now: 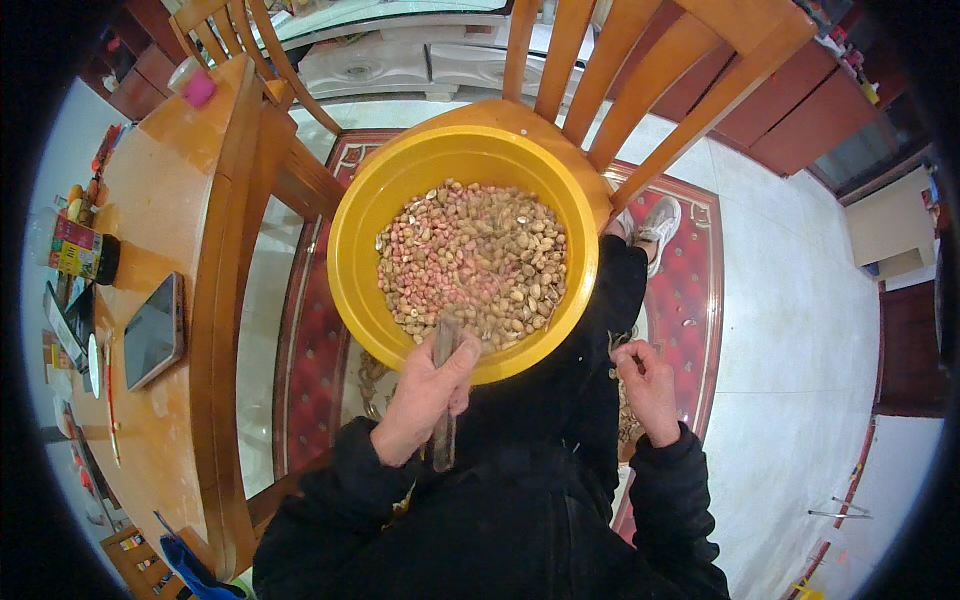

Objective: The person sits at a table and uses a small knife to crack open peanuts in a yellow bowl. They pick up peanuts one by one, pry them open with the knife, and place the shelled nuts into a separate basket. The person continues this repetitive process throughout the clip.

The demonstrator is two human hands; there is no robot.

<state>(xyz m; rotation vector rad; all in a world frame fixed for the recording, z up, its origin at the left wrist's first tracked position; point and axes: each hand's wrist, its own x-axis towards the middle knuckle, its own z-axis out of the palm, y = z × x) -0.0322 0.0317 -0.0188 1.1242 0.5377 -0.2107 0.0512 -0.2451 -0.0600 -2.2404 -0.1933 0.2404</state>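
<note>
A yellow plastic basin (463, 371) rests on the seat of a wooden chair (495, 112). Inside it lie unshelled peanuts (531, 289) mixed with pink shelled kernels (424, 259), the kernels mostly towards the left. My left hand (431, 394) is closed around a flat, worn bar (444, 442), perhaps wood, at the basin's near rim; the bar's upper end overlaps the rim. To the right of the basin, over my dark trouser leg, my right hand (646, 382) pinches a small piece of debris, perhaps shell or stalk (616, 343).
At left stands a wooden table (165, 225) with a smartphone (155, 330), a labelled jar (75, 247) and a pink cup (196, 86). A red patterned rug (690, 300) bears scattered shell bits. My shoe (661, 225) is beside the chair.
</note>
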